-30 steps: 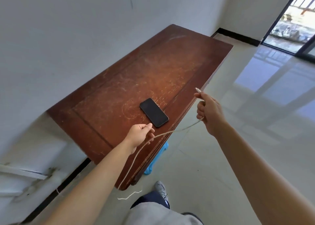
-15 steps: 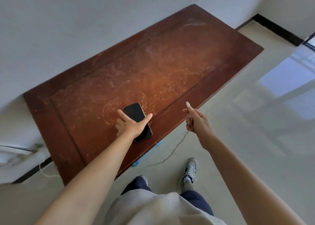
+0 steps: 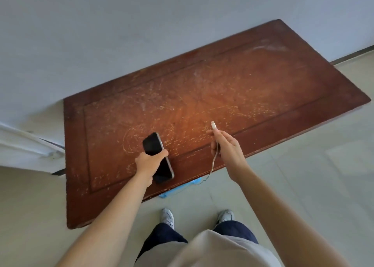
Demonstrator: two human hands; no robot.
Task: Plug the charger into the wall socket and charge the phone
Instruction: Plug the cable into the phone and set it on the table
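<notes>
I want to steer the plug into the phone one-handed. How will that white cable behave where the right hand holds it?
Probably floppy: below the right hand the cable sags in a loose curve past the table edge. The short connector stands straight above the fingers, so likely stiff enough to aim. It looks thin and light.

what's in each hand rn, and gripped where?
Left hand holds the phone around its middle, across the short sides. Right hand pinches the charging cable just behind its white plug.
</notes>
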